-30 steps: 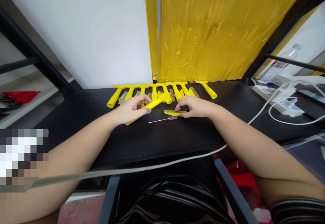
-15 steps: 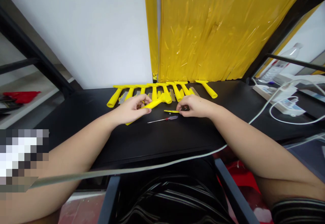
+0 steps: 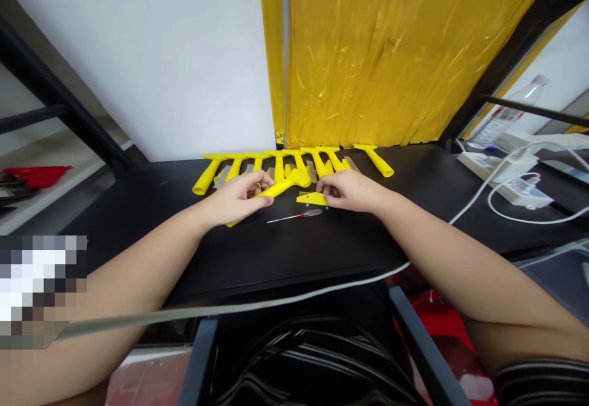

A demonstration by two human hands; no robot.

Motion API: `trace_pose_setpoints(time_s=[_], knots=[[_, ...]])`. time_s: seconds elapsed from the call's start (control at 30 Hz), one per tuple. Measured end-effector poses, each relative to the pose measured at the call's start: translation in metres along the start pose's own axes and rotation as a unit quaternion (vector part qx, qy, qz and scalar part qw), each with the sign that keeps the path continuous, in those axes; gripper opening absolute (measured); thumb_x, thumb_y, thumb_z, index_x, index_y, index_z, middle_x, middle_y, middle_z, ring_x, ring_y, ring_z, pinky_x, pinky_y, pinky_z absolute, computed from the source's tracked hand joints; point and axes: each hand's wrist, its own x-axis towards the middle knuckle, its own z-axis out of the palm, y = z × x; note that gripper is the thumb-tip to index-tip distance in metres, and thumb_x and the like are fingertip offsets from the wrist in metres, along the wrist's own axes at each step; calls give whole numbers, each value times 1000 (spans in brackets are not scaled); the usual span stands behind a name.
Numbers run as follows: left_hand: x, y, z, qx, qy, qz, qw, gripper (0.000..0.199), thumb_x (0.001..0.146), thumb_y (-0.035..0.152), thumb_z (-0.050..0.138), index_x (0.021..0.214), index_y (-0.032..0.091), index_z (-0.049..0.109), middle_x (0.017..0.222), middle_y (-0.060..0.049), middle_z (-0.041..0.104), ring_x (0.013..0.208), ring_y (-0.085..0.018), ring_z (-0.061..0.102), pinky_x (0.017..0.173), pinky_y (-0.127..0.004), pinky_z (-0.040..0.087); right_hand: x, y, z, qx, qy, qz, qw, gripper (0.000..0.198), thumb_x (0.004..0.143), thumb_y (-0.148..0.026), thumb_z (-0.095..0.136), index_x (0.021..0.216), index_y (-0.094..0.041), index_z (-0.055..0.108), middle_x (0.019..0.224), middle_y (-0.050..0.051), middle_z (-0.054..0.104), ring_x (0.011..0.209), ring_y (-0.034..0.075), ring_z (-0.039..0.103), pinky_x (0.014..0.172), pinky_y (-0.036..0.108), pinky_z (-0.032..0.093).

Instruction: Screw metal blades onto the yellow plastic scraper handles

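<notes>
My left hand (image 3: 248, 194) is closed round a yellow scraper handle (image 3: 281, 189), whose wide end points up and to the right. In my right hand (image 3: 338, 188) a flat yellow plate (image 3: 311, 199) is pinched, with its broad face turned toward me. A thin grey-brown edge shows behind this plate. Just below it, a couple of tiny metal pieces (image 3: 307, 205) lie on the black tabletop (image 3: 294, 252); they are too small to name. Near them lies a small screwdriver (image 3: 310, 213) with a clear handle, its shaft pointing left.
Several yellow scraper handles (image 3: 207, 176) stand in a row along the back, with grey blades (image 3: 223, 176) and small yellow parts among them. A white cable (image 3: 294, 298) crosses the table's front edge. Power strips (image 3: 519, 191) and a plastic bottle (image 3: 506, 114) are at the right.
My right hand has tilted the yellow plate, so its broad face shows instead of its thin edge. My left hand keeps the yellow handle nearly still.
</notes>
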Motion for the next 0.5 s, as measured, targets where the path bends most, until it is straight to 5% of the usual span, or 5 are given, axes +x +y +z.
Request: trace_pose_setpoints(time_s=[0.27,0.5], knots=[[-2,2,-1,26,-2,11,1000,30,94,44,69,112,21,64,86,-1,65,71,-15,59,63,-29,48,1,2,1,25,8,12,1000,26,84,-8,66,105,-18,77,85,3,77,72,16,67,72,30,49],[-4,16,-3,95,0,33,995,34,89,42,70,115,20,66,93,-3,68,79,-18,61,68,-31,50,-1,12,0,150,1,51,987,18,89,-14,68,106,-16,76,91,6,80,77,17,72,76,31,56]])
